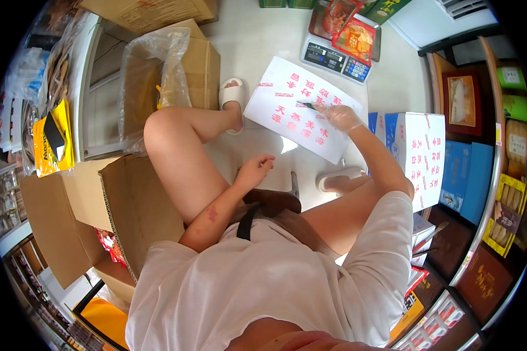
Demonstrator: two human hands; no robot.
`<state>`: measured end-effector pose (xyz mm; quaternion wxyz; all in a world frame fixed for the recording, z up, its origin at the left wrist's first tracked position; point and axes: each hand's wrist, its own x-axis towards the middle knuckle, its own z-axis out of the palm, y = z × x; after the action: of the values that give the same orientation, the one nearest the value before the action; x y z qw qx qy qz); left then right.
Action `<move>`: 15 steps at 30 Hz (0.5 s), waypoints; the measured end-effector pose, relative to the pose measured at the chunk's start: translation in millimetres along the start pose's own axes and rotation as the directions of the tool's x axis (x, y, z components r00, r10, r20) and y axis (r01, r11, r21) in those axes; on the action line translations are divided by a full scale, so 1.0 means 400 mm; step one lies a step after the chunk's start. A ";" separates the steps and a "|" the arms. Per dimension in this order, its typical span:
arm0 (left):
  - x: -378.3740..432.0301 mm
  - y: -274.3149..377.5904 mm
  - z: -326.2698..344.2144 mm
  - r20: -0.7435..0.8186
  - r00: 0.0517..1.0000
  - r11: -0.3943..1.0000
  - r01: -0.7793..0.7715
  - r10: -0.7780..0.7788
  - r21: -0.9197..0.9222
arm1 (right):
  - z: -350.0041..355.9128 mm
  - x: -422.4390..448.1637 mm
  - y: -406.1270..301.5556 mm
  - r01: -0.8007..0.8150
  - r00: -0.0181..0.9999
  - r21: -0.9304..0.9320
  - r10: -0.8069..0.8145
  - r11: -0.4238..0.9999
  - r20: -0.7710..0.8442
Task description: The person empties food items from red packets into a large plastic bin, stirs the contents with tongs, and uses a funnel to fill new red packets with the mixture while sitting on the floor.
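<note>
In front of me lies a white cardboard carton (285, 94) with red printed characters, sitting at an angle between my feet. My right hand (342, 117), in a thin clear glove, is over its right part and grips a slim dark tool (308, 105). The tool's narrow tip points left across the carton's top; whether it is a blade cannot be told. My left hand (257, 170) is bare and hangs above my lap, near the carton's lower edge. Its fingers are loosely curled, with nothing seen in them.
Beyond the carton, a digital scale (333, 61) carries red food packets (355, 39). A similar printed carton (424, 153) stands at right, beside shelves of boxed goods. On the left are a plastic-lined cardboard box (202, 70) and an open cardboard box (131, 206).
</note>
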<state>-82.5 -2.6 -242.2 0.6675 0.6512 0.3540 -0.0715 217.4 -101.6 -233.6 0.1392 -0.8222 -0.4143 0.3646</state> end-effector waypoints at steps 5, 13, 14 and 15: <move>-0.001 0.008 0.003 0.018 1.000 1.000 0.001 -0.001 0.017 | 0.013 0.000 0.067 0.160 0.987 -0.192 -0.154 0.968 0.044; 0.011 0.020 0.021 0.045 0.999 1.000 -0.010 0.009 0.017 | 0.028 -0.040 0.170 0.177 0.984 -0.313 -0.175 0.933 0.034; 0.012 0.021 0.021 0.049 0.999 1.000 -0.012 0.011 0.018 | 0.031 -0.043 0.175 0.238 0.966 -0.419 -0.257 0.876 0.012; 0.013 0.023 0.021 0.054 0.998 1.000 -0.014 0.013 0.019 | 0.030 -0.048 0.182 0.236 0.968 -0.422 -0.251 0.875 0.020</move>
<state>-70.4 -7.3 -238.5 0.6709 0.6579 0.3307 -0.0878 243.5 -162.3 -271.4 0.0104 -0.7804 -0.5807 0.2316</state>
